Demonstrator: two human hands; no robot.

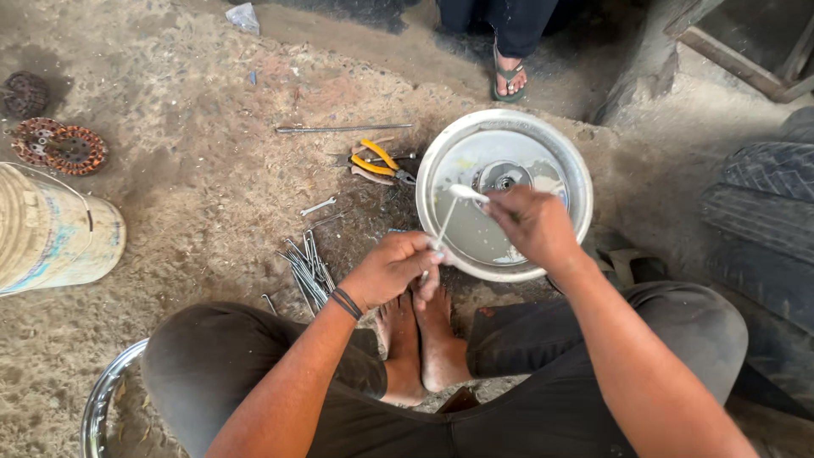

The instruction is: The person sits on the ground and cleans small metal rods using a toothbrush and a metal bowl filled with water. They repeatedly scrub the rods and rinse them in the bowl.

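Dirt floor [212, 195] fills most of what we see, and at centre right lies a round white metal cover [441, 170] with a hub at its middle. We see the left hand [392, 270] at the cover's lower left rim, its fingers closed on the lower end of a thin white strip [445, 225]. The right hand [532, 225] hovers over the cover's lower part, fingers pinched shut on the strip's upper end. Left of the cover lie yellow-handled pliers [380, 163], a long metal rod [343, 129], a small wrench [318, 206] and a bundle of thin metal rods [307, 271]. At far left we find a pale bucket [51, 233] and copper-wound coils [59, 148]. Another person's sandalled foot [509, 78] stands at the top of the frame.
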